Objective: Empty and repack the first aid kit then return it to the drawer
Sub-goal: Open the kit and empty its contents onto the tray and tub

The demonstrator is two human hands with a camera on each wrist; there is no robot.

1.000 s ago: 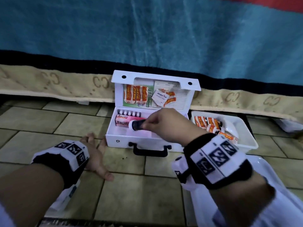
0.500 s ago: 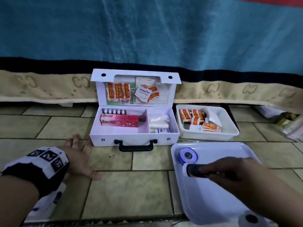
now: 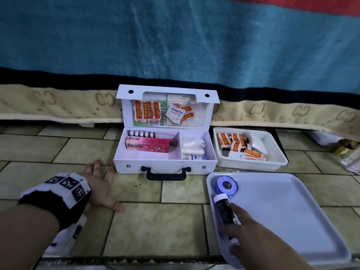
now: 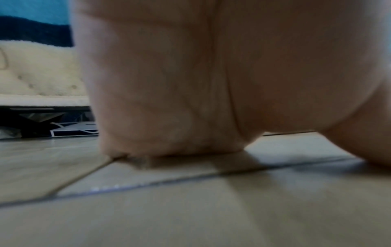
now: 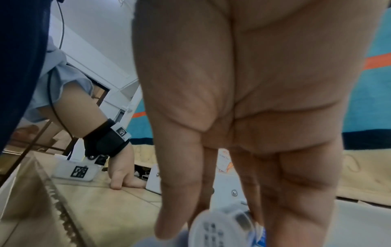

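Head view: the first aid kit [image 3: 165, 151] stands open on the tiled floor [image 3: 155, 227], lid up against the edge of a bed. Left of the kit, the left hand [image 3: 99, 189] lies flat on the floor, fingers spread and holding nothing. In front of the kit and to its right sits a white tray [image 3: 292, 215]; in it the right hand [image 3: 247, 232] grips a small dark bottle [image 3: 225, 210] with a white cap, lying just beside a blue roll of tape [image 3: 226, 185]. Right of the kit, a smaller white tub [image 3: 276, 152] holds plaster packets.

Left wrist view: the palm [image 4: 211, 75] presses on the floor tiles [image 4: 190, 208].

Right wrist view: the fingers [image 5: 182, 192] point down and close round the bottle's white cap [image 5: 220, 230]; the kit is mostly hidden behind them.
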